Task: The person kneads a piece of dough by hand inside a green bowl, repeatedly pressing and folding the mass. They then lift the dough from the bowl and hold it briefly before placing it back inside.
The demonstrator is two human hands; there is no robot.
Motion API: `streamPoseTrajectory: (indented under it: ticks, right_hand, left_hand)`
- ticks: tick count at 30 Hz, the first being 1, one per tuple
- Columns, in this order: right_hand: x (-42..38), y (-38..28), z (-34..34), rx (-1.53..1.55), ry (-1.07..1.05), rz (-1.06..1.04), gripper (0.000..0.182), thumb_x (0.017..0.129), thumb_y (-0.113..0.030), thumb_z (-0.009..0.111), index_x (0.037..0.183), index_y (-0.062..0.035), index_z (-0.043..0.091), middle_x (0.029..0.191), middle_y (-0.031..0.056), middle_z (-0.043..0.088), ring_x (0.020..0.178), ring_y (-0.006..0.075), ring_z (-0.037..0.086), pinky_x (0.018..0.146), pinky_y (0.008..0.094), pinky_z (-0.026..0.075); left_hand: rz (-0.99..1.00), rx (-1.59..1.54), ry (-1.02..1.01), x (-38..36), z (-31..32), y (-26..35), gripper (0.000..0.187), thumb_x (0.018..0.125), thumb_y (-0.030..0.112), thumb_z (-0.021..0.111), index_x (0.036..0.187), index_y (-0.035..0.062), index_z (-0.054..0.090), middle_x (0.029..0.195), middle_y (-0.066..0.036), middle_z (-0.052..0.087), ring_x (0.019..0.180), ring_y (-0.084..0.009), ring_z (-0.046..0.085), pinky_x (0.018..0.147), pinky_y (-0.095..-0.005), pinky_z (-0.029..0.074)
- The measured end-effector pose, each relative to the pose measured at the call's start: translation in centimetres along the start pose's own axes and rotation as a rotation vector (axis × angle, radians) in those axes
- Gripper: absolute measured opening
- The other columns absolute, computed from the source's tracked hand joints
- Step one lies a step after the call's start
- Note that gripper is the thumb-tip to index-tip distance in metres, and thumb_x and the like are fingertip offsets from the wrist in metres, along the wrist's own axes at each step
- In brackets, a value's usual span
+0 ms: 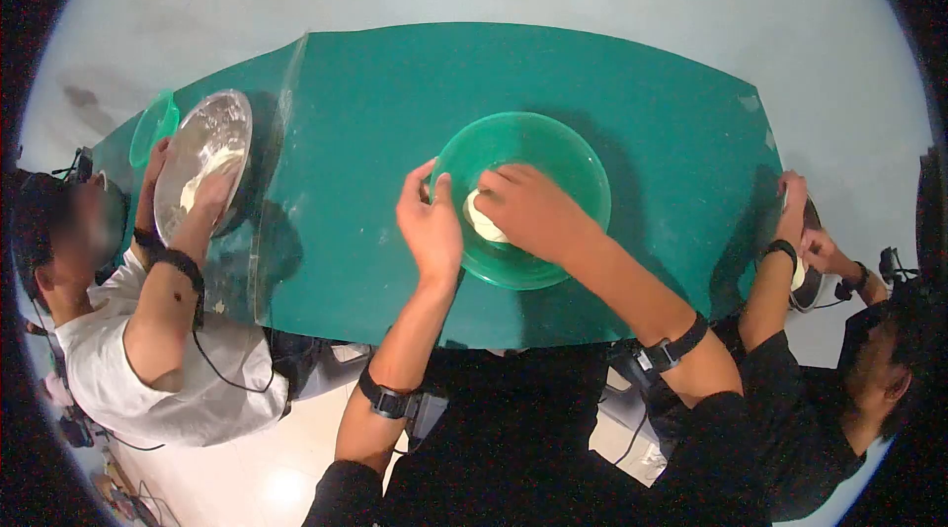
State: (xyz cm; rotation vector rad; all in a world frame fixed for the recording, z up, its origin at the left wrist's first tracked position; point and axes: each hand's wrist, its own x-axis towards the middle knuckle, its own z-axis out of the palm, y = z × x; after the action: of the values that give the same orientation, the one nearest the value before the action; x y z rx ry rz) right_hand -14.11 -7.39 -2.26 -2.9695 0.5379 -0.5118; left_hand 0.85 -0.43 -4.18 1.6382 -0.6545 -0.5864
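A translucent green bowl (573,157) stands on the green table. My left hand (433,221) holds the bowl's left rim, its thumb and fingers bent around the edge. Inside the bowl lies a pale lump of dough (484,222), partly covered by my right hand (528,211). The fingers of my right hand are curled over the dough and pressed on its top. Both my wrists carry dark bands with small devices.
On the green table (375,112), at the left, a person in a white shirt (217,379) works dough in a metal bowl (227,117) beside a small green bowl (148,132). At the right, a person in black (810,428) handles a dark bowl (812,280) at the table's edge.
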Motion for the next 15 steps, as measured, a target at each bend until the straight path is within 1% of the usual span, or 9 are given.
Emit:
streamPoseTrajectory:
  ticks: [1,4,7,10,13,15]
  right_hand:
    - [-0.2,-0.1,0.3,-0.011,0.047,-0.026,0.012,0.085,-0.009,0.067,0.095,-0.0044,0.062,0.105,0.0125,0.060,0.101,0.0321,0.063,0.087,0.0439,0.054]
    - [-0.2,-0.6,0.4,0.225,0.046,0.121,0.013,0.089,-0.010,0.066,0.099,-0.0032,0.059,0.107,0.0136,0.059,0.099,0.0318,0.063,0.087,0.0447,0.053]
    - [0.2,-1.2,-1.9,0.400,0.230,0.208,0.010,0.097,-0.010,0.061,0.099,-0.0018,0.056,0.104,0.0147,0.059,0.097,0.0307,0.063,0.084,0.0429,0.052]
    - [0.6,0.3,-1.9,0.560,0.307,0.380,0.015,0.106,-0.015,0.053,0.099,-0.0017,0.054,0.099,0.0152,0.058,0.094,0.0284,0.063,0.082,0.0387,0.050]
    - [0.9,0.9,-2.4,0.608,0.361,0.380,0.019,0.110,-0.018,0.049,0.100,-0.0026,0.053,0.091,0.0135,0.058,0.087,0.0267,0.062,0.078,0.0375,0.049]
    - [1.8,1.2,-4.3,0.614,0.407,0.446,0.022,0.108,-0.022,0.052,0.099,-0.0031,0.055,0.090,0.0168,0.062,0.084,0.0347,0.065,0.075,0.0454,0.051]
  left_hand:
    - [0.001,-0.014,-0.002,0.0,-0.1,-0.1,0.027,0.098,0.007,0.065,0.122,-0.0029,0.069,0.075,0.002,0.047,0.071,-0.0092,0.043,0.065,-0.0283,0.038]
    - [0.021,-0.039,-0.003,-0.3,-0.7,-0.5,0.026,0.097,0.007,0.065,0.122,-0.0029,0.069,0.075,0.003,0.046,0.070,-0.0090,0.042,0.064,-0.0284,0.038]
    - [0.028,-0.034,-0.010,-0.3,-0.9,-0.8,0.026,0.098,0.006,0.064,0.121,-0.0030,0.068,0.075,0.003,0.046,0.070,-0.0089,0.042,0.064,-0.0287,0.038]
    - [0.025,-0.025,-0.006,-0.6,-0.9,-0.3,0.025,0.097,0.006,0.064,0.121,-0.0029,0.068,0.075,0.003,0.046,0.070,-0.0088,0.042,0.064,-0.0288,0.038]
    - [-0.002,-0.041,-0.004,-0.8,-0.9,0.0,0.025,0.098,0.006,0.064,0.121,-0.0028,0.068,0.076,0.003,0.045,0.070,-0.0090,0.041,0.064,-0.0287,0.037]
    - [0.023,-0.031,-0.011,-0.9,-0.9,-0.2,0.026,0.098,0.007,0.064,0.122,-0.0028,0.067,0.076,0.002,0.045,0.070,-0.0094,0.041,0.064,-0.0290,0.037]
